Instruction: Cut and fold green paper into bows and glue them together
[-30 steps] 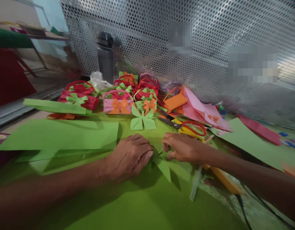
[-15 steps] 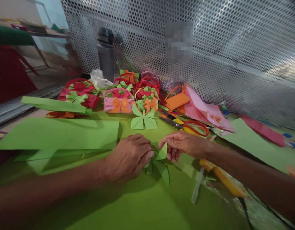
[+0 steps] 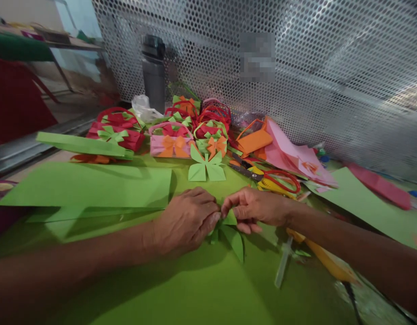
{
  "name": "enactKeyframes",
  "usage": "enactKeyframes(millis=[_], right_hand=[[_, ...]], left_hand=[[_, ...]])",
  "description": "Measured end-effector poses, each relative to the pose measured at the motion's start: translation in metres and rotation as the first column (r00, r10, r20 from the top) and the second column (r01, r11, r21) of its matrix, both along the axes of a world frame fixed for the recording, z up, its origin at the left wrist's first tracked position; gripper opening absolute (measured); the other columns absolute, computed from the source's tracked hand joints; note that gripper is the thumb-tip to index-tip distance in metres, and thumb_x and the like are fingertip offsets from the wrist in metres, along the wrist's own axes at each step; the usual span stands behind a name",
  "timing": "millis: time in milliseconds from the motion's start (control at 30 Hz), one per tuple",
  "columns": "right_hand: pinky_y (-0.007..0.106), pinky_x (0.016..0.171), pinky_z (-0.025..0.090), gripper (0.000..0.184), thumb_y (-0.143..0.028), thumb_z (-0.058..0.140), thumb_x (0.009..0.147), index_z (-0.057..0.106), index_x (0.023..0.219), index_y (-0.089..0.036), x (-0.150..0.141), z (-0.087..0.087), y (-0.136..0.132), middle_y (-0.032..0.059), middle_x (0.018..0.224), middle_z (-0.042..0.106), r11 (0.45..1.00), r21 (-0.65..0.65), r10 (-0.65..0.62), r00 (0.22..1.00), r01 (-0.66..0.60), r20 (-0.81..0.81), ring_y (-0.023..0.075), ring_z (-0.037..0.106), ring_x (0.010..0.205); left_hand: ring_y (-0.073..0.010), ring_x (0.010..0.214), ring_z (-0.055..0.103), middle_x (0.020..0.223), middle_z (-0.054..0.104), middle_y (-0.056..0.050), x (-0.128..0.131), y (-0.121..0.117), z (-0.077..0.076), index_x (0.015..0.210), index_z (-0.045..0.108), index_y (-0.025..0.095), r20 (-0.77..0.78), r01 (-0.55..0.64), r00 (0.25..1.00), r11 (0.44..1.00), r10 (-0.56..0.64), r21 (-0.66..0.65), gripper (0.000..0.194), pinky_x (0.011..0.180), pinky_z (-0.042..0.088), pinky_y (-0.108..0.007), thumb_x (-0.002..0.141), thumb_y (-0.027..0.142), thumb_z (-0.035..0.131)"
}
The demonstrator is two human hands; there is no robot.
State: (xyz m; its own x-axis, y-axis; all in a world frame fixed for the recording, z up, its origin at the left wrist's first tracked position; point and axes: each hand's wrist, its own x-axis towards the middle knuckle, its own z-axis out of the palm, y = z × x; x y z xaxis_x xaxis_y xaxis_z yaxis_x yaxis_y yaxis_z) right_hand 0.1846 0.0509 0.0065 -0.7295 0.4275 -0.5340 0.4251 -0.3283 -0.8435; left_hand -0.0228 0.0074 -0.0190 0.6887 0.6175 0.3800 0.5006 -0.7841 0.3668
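Observation:
Low over the green tabletop, my left hand [image 3: 191,220] is closed on a green paper bow [image 3: 232,241], covering its left part. Reaching in from the right, my right hand [image 3: 250,210] pinches the upper right loop of the bow near its middle. Two pointed tails of the bow hang down below the fingers. Just beyond my hands stands a flat green paper bow cut-out [image 3: 207,170], spread like a butterfly. Scissors [image 3: 262,176] with red and yellow handles lie behind my right hand.
Several small paper handbags [image 3: 171,145] with bows stand at the back. Green sheets [image 3: 89,185] lie at left, pink sheets [image 3: 289,149] at back right. A yellow glue gun [image 3: 330,262] and a glue stick [image 3: 283,264] lie under my right forearm. A dark bottle [image 3: 154,74] stands by the perforated metal panel.
My right hand has moved left, closer to my left hand, and its fingers now press the loop in toward the bow's middle. My left hand keeps its hold.

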Motion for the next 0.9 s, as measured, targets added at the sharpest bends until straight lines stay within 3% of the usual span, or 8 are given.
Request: enactKeyframes(millis=[433, 667, 900], right_hand=[[0.009, 0.031, 0.036, 0.038, -0.045, 0.071, 0.071, 0.059, 0.084, -0.012, -0.006, 0.003, 0.014, -0.0053, 0.048, 0.062, 0.994, -0.044, 0.094, 0.994, -0.096, -0.054, 0.0015, 0.047, 0.031], [0.009, 0.031, 0.035, 0.031, -0.038, 0.071, 0.071, 0.057, 0.081, -0.013, -0.004, 0.005, 0.016, -0.0055, 0.048, 0.062, 0.995, -0.006, 0.102, 0.994, -0.102, 0.034, 0.0017, 0.046, 0.031], [0.012, 0.035, 0.036, 0.01, -0.021, 0.056, 0.077, 0.052, 0.069, -0.016, -0.009, 0.01, 0.013, -0.0065, 0.05, 0.059, 0.973, 0.138, 0.153, 0.963, -0.187, 0.221, 0.0025, 0.047, 0.034]], left_hand=[[-0.0188, 0.072, 0.052, 0.074, 0.061, -0.007, 0.001, 0.0, -0.002, 0.075, 0.06, 0.014, -0.021, -0.035, 0.999, 0.999, 0.036, 0.022, 0.028, 0.069, 0.044, -0.033, 0.09, 0.019, 0.037], [-0.0206, 0.079, 0.054, 0.079, 0.062, -0.01, 0.002, -0.001, 0.001, 0.084, 0.063, 0.011, -0.046, -0.045, 0.998, 0.998, 0.044, -0.036, 0.032, 0.076, 0.045, -0.037, 0.092, 0.02, 0.033], [-0.021, 0.082, 0.055, 0.081, 0.063, -0.01, 0.002, -0.001, 0.002, 0.084, 0.063, 0.011, -0.051, -0.047, 0.998, 0.998, 0.045, -0.042, 0.032, 0.078, 0.045, -0.037, 0.092, 0.02, 0.034]])
